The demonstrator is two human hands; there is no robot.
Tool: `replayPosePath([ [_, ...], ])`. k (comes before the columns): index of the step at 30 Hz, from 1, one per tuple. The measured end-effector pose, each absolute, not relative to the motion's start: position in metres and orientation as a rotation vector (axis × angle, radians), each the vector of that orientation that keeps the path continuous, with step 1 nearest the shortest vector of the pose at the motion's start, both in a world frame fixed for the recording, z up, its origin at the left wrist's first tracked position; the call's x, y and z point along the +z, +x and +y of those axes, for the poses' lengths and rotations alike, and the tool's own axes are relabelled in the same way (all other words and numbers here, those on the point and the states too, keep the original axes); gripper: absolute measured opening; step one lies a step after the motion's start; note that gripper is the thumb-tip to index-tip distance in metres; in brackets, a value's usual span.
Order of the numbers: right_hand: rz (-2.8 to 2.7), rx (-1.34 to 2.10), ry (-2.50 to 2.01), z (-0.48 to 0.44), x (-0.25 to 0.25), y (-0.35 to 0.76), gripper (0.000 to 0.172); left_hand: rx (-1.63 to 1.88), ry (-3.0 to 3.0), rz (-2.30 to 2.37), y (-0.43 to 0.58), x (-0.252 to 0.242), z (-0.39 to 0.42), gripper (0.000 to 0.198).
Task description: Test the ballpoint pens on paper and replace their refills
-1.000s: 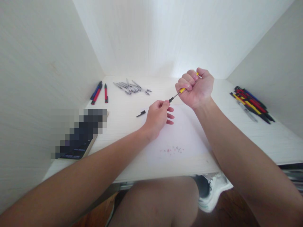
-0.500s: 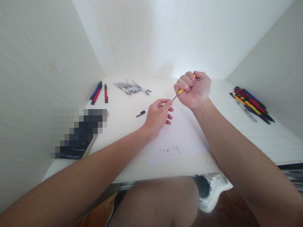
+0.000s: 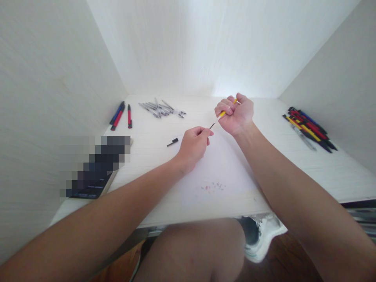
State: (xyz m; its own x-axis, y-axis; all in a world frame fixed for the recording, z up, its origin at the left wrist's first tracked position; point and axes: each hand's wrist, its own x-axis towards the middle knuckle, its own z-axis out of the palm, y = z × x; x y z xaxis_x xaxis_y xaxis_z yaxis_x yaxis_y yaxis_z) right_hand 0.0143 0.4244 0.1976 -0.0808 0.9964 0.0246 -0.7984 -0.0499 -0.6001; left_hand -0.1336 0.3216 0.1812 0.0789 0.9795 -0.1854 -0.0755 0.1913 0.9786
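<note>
My right hand (image 3: pixel 238 114) is closed around a yellow pen barrel (image 3: pixel 223 114), its thumb near the barrel's upper end. From the barrel's lower end a thin pen refill (image 3: pixel 212 126) sticks out, pale near the barrel and dark further down. My left hand (image 3: pixel 191 148) pinches the dark end of this refill between thumb and fingers; the very tip is hidden. Both hands are above a white sheet of paper (image 3: pixel 225 160) that bears small coloured marks near its front edge. Left of my left hand lies a black pen part with a clip (image 3: pixel 172 142).
Several clear refills or slim pens (image 3: pixel 158 108) lie in a pile at the back. Red pens (image 3: pixel 129 116) and a blue one rest at the left. At the right is a pile of coloured pens (image 3: pixel 308 127). A partly blurred dark device (image 3: pixel 88 188) stands front left.
A longer stretch of refill now shows between my hands, with a pale section by the yellow barrel. My right hand has shifted slightly left and down; my left fingers have curled in more.
</note>
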Motion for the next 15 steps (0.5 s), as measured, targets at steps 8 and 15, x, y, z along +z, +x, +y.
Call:
replayPosePath([
  [8,-0.316,1.605,-0.554,0.430,0.187,0.013,0.036,0.994,1.039,1.188,-0.134,0.178,0.325,0.010],
  [15,-0.307,1.671,-0.552,0.424,0.187,0.003,0.033,0.964,1.111,1.180,-0.136,0.178,0.325,0.022],
])
